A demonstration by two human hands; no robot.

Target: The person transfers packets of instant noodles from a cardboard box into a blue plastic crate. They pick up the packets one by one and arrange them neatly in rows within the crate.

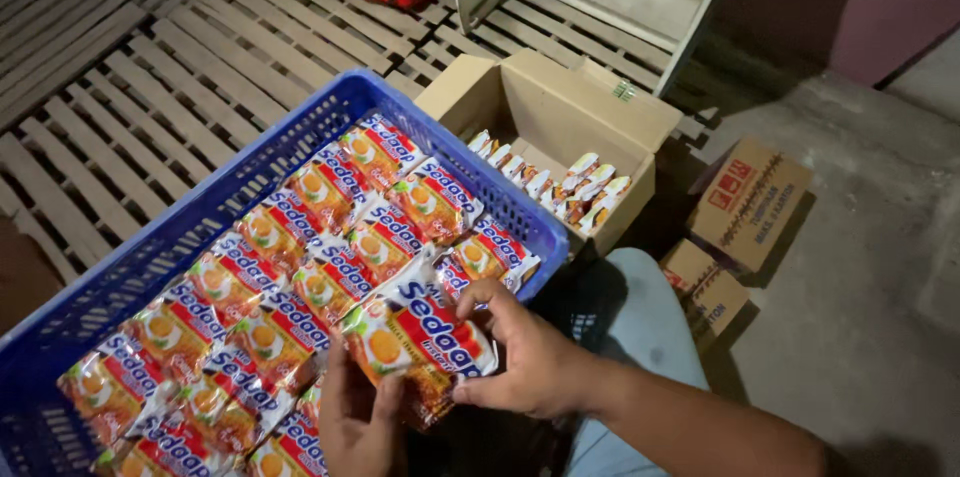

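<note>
Both hands hold a small stack of orange-and-red plastic noodle packets (pixel 420 342) at the near right corner of the blue plastic lattice crate (pixel 200 212), which is full of like packets. The right hand (pixel 530 357) pinches the stack's right edge, fingers curled; the left hand (pixel 360 417) cups it from below. This looks like gathering a bundle; next it likely needs squaring and lifting clear toward the open brown cardboard box (pixel 560 122) beyond the crate's far right corner.

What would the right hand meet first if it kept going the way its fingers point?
Probably the noodle packet that the right hand already grips; beyond it, the left hand and the packets in the blue crate.
</note>
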